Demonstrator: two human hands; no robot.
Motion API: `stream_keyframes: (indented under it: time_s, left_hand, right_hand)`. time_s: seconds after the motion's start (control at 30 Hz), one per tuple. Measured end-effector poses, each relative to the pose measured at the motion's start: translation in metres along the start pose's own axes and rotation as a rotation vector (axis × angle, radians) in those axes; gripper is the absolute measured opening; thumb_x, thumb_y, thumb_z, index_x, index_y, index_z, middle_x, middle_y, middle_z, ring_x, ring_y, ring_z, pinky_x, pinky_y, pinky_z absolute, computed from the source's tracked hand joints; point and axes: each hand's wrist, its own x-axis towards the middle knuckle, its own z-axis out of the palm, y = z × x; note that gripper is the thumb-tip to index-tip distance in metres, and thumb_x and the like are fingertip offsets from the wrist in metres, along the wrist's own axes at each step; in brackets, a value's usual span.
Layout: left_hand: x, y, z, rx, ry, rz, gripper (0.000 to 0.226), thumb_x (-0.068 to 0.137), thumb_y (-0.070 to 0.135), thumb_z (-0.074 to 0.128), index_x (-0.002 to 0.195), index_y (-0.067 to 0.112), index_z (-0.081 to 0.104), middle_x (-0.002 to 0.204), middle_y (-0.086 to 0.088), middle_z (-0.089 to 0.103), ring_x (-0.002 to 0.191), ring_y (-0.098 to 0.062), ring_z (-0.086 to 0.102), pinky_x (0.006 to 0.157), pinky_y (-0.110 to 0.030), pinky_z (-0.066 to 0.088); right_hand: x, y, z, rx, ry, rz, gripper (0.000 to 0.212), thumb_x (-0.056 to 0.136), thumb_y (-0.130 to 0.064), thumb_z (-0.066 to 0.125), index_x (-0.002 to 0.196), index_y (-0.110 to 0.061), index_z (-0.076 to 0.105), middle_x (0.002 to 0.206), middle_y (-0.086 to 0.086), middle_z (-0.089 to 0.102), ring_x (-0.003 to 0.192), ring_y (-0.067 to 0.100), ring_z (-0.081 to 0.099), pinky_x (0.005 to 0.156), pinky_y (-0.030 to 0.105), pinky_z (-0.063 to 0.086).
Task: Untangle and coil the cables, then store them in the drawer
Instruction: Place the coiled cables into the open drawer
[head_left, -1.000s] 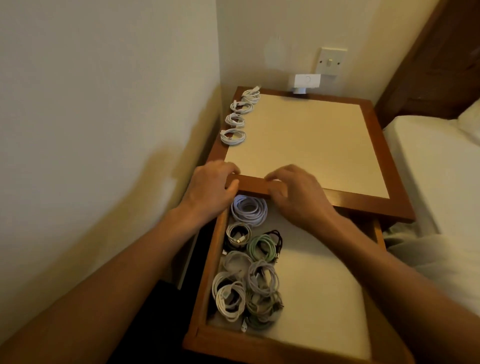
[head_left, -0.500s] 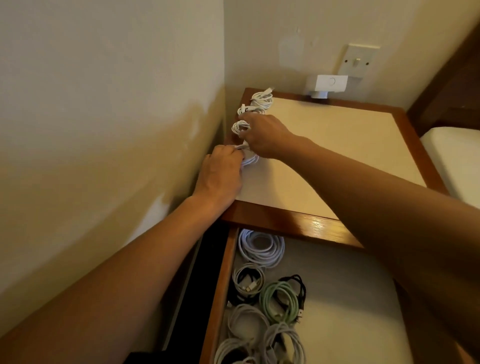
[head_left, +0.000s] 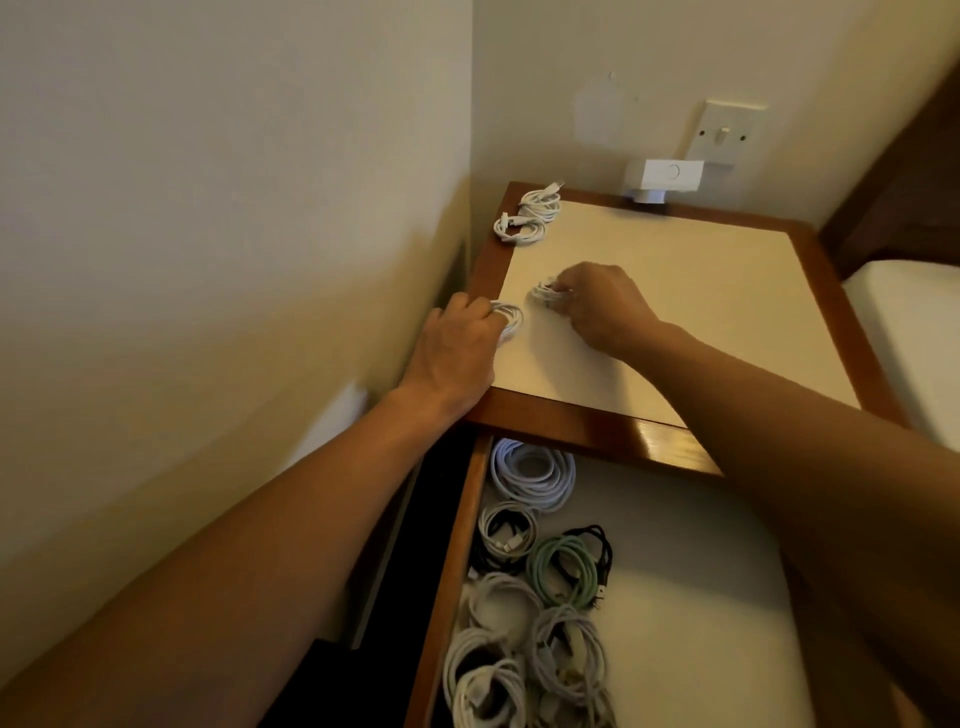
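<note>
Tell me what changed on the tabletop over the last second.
Both hands left the table's front edge. The left hand took hold of the nearest white coil; the right hand gripped the next coil and pulled it off the row. Two far coils and the drawer cables stayed.

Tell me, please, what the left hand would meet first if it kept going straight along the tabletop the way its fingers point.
Likely the right hand and its small white coil, beyond the coil the left hand grips; depth is uncertain.
</note>
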Motion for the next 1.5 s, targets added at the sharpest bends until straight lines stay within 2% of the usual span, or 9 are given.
stream_keyframes:
  time_s: [0.27, 0.4, 0.63, 0.77, 0.9, 1.07, 1.23, 1.4, 1.5]
  left_hand:
    - [-0.095, 0.056, -0.067, -0.107, 0.169, -0.008, 0.016, 0.096, 0.02, 0.061, 0.109, 0.017, 0.069, 0.106, -0.002, 0.067, 0.097, -0.028, 0.057, 0.074, -0.04, 0.037]
    - [-0.15, 0.089, -0.081, -0.165, 0.111, 0.041, 0.018, 0.095, 0.018, 0.065, 0.113, 0.017, 0.069, 0.107, -0.002, 0.069, 0.098, -0.026, 0.058, 0.076, -0.045, 0.045]
    - [-0.197, 0.12, -0.06, -0.034, -0.169, 0.131, 0.023, 0.082, 0.02, 0.077, 0.104, 0.025, 0.073, 0.101, 0.004, 0.071, 0.098, -0.027, 0.063, 0.075, -0.042, 0.047]
    - [-0.212, 0.12, -0.048, 0.237, -0.555, 0.154, 0.011, 0.082, 0.02, 0.073, 0.09, 0.027, 0.074, 0.095, 0.005, 0.072, 0.098, -0.024, 0.065, 0.1, -0.047, 0.041]
    - [-0.212, 0.134, -0.048, 0.378, -0.679, 0.143, 0.02, 0.096, 0.02, 0.051, 0.095, 0.021, 0.07, 0.101, -0.001, 0.072, 0.11, -0.027, 0.06, 0.114, -0.053, 0.024]
    - [-0.215, 0.145, -0.044, 0.392, -0.71, 0.056, 0.029, 0.101, 0.032, 0.044, 0.117, 0.021, 0.065, 0.122, -0.005, 0.065, 0.121, -0.026, 0.053, 0.118, -0.055, 0.019]
    - [-0.221, 0.143, -0.044, 0.407, -0.692, 0.065, 0.036, 0.103, 0.031, 0.039, 0.128, 0.015, 0.06, 0.13, -0.009, 0.06, 0.126, -0.028, 0.05, 0.121, -0.055, 0.015]
    - [-0.221, 0.146, -0.045, 0.267, -0.663, -0.033, 0.037, 0.1, 0.032, 0.042, 0.132, 0.017, 0.054, 0.134, -0.008, 0.059, 0.131, -0.026, 0.049, 0.123, -0.053, 0.013]
    - [-0.22, 0.145, -0.047, 0.203, -0.631, -0.049, 0.037, 0.101, 0.031, 0.041, 0.133, 0.018, 0.053, 0.133, -0.006, 0.061, 0.128, -0.024, 0.052, 0.122, -0.051, 0.017]
  right_hand:
    - [-0.156, 0.016, -0.031, 0.279, -0.016, 0.124, 0.026, 0.1, -0.028, 0.064, 0.123, -0.022, 0.075, 0.117, 0.004, 0.075, 0.108, 0.023, 0.066, 0.082, 0.026, 0.041]
    - [-0.239, 0.006, -0.034, 0.41, -0.036, 0.127, 0.026, 0.099, -0.023, 0.066, 0.124, -0.029, 0.075, 0.11, -0.008, 0.076, 0.097, 0.013, 0.069, 0.083, 0.033, 0.056]
    - [-0.313, -0.001, -0.003, 0.46, 0.002, 0.251, 0.022, 0.096, -0.021, 0.068, 0.112, -0.032, 0.079, 0.102, -0.011, 0.077, 0.087, 0.006, 0.067, 0.08, 0.034, 0.056]
    - [-0.329, 0.0, 0.013, 0.555, 0.018, 0.327, 0.021, 0.097, -0.02, 0.067, 0.109, -0.032, 0.08, 0.092, -0.014, 0.076, 0.079, 0.003, 0.065, 0.074, 0.034, 0.055]
    - [-0.332, 0.0, 0.028, 0.564, -0.024, 0.369, 0.017, 0.099, -0.024, 0.065, 0.104, -0.029, 0.08, 0.082, -0.01, 0.073, 0.068, 0.008, 0.061, 0.066, 0.031, 0.05]
    - [-0.285, -0.02, 0.049, 0.391, -0.037, 0.246, 0.02, 0.1, -0.022, 0.057, 0.098, -0.019, 0.076, 0.094, 0.001, 0.073, 0.082, 0.017, 0.065, 0.071, 0.034, 0.05]
    - [-0.269, -0.018, 0.08, -0.022, -0.196, -0.072, 0.041, 0.099, -0.014, 0.057, 0.14, -0.018, 0.06, 0.149, 0.0, 0.055, 0.134, 0.028, 0.05, 0.106, 0.04, 0.047]
    - [-0.276, -0.013, 0.079, -0.024, -0.071, -0.098, 0.048, 0.096, -0.018, 0.068, 0.143, -0.024, 0.058, 0.146, -0.003, 0.058, 0.133, 0.024, 0.051, 0.104, 0.039, 0.048]
    - [-0.289, -0.007, 0.075, -0.037, -0.143, -0.185, 0.056, 0.097, -0.018, 0.066, 0.15, -0.026, 0.05, 0.153, -0.002, 0.053, 0.142, 0.025, 0.045, 0.108, 0.039, 0.046]
